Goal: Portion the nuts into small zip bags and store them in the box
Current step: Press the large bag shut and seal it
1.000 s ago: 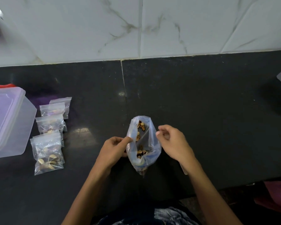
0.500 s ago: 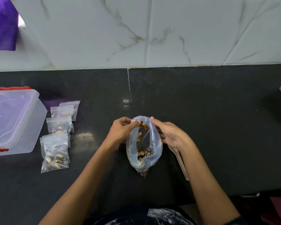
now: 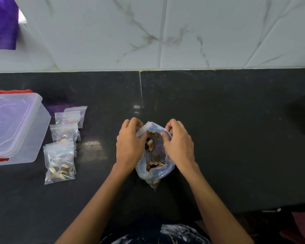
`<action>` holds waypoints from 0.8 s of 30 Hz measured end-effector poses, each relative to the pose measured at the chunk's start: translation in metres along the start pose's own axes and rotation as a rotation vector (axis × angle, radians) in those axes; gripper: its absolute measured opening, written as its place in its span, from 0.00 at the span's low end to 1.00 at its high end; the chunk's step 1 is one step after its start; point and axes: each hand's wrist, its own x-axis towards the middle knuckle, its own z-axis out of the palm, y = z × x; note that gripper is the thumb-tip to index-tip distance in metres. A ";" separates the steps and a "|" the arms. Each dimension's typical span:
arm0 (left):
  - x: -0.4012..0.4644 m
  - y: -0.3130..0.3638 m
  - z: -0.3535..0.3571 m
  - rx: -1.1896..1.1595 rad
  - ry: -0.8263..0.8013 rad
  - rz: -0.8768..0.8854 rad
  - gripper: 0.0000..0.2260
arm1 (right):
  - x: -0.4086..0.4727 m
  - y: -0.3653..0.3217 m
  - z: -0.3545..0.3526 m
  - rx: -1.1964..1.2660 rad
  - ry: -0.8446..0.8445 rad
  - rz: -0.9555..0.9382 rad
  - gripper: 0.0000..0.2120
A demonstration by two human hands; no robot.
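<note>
Hands meet over a bluish plastic bag [image 3: 154, 155] of nuts [image 3: 150, 144] at the near middle of the dark counter [image 3: 218, 138], seen from the head camera looking down. The left hand [image 3: 129, 147] has its fingers curled on the bag's left rim, and the right hand [image 3: 179, 144] pinches the right rim at the far end, so both hands hold the mouth spread wide. The bag's long axis runs away from the person: its mouth is at the far end under the fingertips, and its pointed bottom lies closest to the body. Nuts sit in two loose clusters inside, one near the mouth and one lower down.

Well to the left lie the small zip bags [image 3: 60, 161] in a line running away from the person, overlapping a little; the nearest shows pale nuts inside, and the ones behind are harder to read. Just left of them stands the clear box [image 3: 33, 138], its lid [image 3: 7, 120] on, with red clips at the near and far edges.

Everything the portions have to go into lies on the left side, so the left hand is the nearer one to the zip bags and the box, while the right hand would have to cross the big bag. I cannot tell whether any empty zip bag lies within reach.
</note>
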 end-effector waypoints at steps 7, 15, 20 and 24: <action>0.001 -0.011 -0.026 -0.590 -0.528 -0.722 0.14 | 0.001 0.019 -0.012 0.466 -0.399 0.453 0.16; -0.012 -0.008 -0.015 -0.060 -0.157 -0.291 0.05 | -0.009 0.002 -0.002 0.279 -0.101 0.304 0.10; -0.017 -0.004 -0.012 0.104 -0.090 -0.201 0.10 | -0.016 0.002 -0.002 0.218 -0.071 0.201 0.10; -0.019 -0.004 -0.033 -0.278 -0.434 -0.643 0.13 | -0.018 0.010 -0.016 0.432 -0.559 0.659 0.19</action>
